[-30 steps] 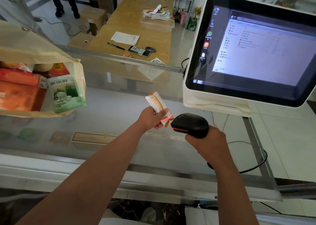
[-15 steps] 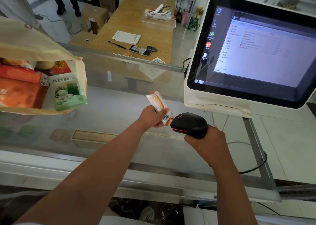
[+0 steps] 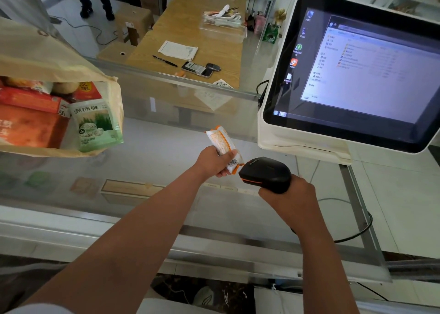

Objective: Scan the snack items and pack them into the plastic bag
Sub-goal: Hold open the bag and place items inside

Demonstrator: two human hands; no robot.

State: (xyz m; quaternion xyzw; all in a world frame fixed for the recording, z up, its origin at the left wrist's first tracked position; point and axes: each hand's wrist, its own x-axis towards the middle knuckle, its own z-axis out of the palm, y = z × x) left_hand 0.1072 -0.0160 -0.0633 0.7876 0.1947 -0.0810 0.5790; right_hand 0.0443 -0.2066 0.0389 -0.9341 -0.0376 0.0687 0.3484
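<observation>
A big touchscreen monitor (image 3: 357,75) stands at the right of the glass worktop (image 3: 154,147), with a black cable (image 3: 364,228) looping near it. Farther off, a wooden worktop (image 3: 181,27) carries a paper sheet (image 3: 178,50), a pen (image 3: 164,61), a phone (image 3: 197,69) and a clear tray (image 3: 223,29).

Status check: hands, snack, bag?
Left hand grips orange snack packet. Right hand grips scanner, nose at packet's barcode. Plastic bag at left, holding snacks. Nothing blocks the way.
</observation>
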